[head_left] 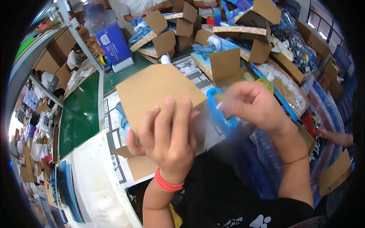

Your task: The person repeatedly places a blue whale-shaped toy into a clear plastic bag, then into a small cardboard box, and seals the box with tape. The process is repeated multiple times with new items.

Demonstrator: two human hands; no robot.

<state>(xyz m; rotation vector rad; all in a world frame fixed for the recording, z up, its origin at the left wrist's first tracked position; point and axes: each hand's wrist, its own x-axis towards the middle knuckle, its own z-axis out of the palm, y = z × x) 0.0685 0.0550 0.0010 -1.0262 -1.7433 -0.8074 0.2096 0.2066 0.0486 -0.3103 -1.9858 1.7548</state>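
Near the middle, a brown cardboard box (154,85) has a broad flap facing me, with a patterned blue side showing at its left. My left hand (165,135), with a red band at the wrist, grips this box, its fingers spread across the flap. To the right of it, my right hand (256,104) is closed in a pinch with the fingertips together. A small pale sliver shows at those fingertips, too blurred to name for certain. Just beside them is a blue tape dispenser (215,99), partly smeared by motion and partly behind the hand.
Several open boxes (224,62) with blue patterned contents crowd the far side of the table. A blue-purple carton (114,43) stands at the far left on the green tabletop (81,114). At right, another person's hand (327,133) reaches toward a red object (310,124).
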